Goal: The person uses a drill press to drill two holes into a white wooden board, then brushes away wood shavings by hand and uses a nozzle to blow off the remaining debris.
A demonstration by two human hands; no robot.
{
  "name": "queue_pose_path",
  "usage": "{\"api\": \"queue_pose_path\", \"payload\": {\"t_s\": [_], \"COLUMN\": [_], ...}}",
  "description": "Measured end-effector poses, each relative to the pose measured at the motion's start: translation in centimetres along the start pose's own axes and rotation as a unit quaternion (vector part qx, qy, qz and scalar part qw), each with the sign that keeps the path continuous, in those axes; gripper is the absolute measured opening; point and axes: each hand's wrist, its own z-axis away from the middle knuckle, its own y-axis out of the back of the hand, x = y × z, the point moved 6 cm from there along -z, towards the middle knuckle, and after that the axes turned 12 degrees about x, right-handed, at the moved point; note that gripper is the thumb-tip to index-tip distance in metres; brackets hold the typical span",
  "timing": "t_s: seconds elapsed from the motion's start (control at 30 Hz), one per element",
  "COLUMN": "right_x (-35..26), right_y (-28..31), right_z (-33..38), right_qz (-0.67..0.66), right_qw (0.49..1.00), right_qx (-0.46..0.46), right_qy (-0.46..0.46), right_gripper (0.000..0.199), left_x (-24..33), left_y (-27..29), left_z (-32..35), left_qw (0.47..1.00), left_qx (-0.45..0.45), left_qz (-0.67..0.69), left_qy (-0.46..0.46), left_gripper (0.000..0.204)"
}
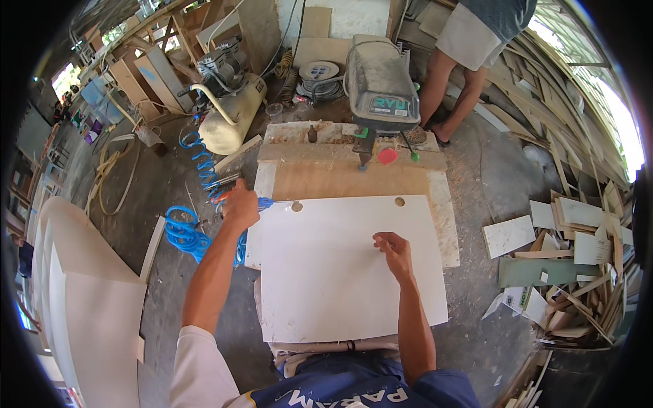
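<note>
A white rectangular panel [340,272] with two round holes near its far edge lies flat in front of me, partly over the workbench [445,231]. My left hand [239,205] is closed around an air blow gun at the panel's far left corner. The gun's blue nozzle [265,202] points toward the left hole [296,207]; most of its body is hidden by my fingers. Above the right half of the panel hovers my right hand [394,255], fingers loosely bent and apart, nothing visible in them. The right hole [399,201] lies just beyond it.
Coiled blue air hose [183,234] hangs left of the bench, near a cream compressor [235,115]. A drill press [382,88] stands at the bench's far side. Another person's legs [462,81] are behind it. Wood offcuts [578,272] pile up at right; a curved white piece [95,306] stands left.
</note>
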Motion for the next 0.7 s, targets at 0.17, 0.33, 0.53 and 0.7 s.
{"api": "queue_pose_path", "payload": {"t_s": [0.17, 0.33, 0.53, 0.7], "right_x": [-1.1, -1.6, -0.3, -0.5], "right_y": [2.2, 4.2, 7.2, 6.3], "right_z": [1.0, 1.2, 1.7, 2.0], "right_qz": [-0.029, -0.058, -0.054, -0.079], "right_qw": [0.999, 0.997, 0.996, 0.994], "right_qx": [0.037, 0.054, 0.075, 0.076], "right_qy": [-0.021, -0.015, -0.014, -0.02], "right_gripper": [0.028, 0.027, 0.027, 0.027], "left_x": [-3.5, -7.7, 3.8, 10.7], "left_y": [-1.0, -8.1, -4.8, -4.4], "left_z": [-0.6, -2.4, -4.1, -4.8], "left_qw": [0.935, 0.944, 0.97, 0.967], "left_qx": [-0.203, -0.167, -0.154, -0.153], "left_qz": [0.196, 0.164, 0.126, 0.165], "left_qy": [0.214, 0.234, 0.143, 0.116], "left_gripper": [0.05, 0.067, 0.04, 0.034]}}
